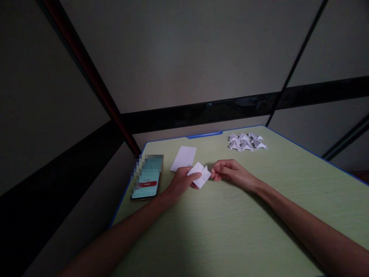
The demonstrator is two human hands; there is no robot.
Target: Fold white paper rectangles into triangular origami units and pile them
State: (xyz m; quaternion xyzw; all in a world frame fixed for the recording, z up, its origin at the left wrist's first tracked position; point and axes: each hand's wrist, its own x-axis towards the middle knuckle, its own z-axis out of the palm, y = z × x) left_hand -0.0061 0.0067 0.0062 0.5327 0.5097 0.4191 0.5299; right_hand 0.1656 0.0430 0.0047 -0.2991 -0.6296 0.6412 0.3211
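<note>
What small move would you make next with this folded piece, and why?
I'd probably bring the right hand in to pinch the near-side corner of the folded paper: the left hand alone seems to hold it, thumb on top, while the right fingers hover just beside its corner.

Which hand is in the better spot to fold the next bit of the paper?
Probably the right hand. It seems to hold nothing, and its fingers are right by the edge of the folded paper. The left hand is busy gripping that paper, thumb on top.
</note>
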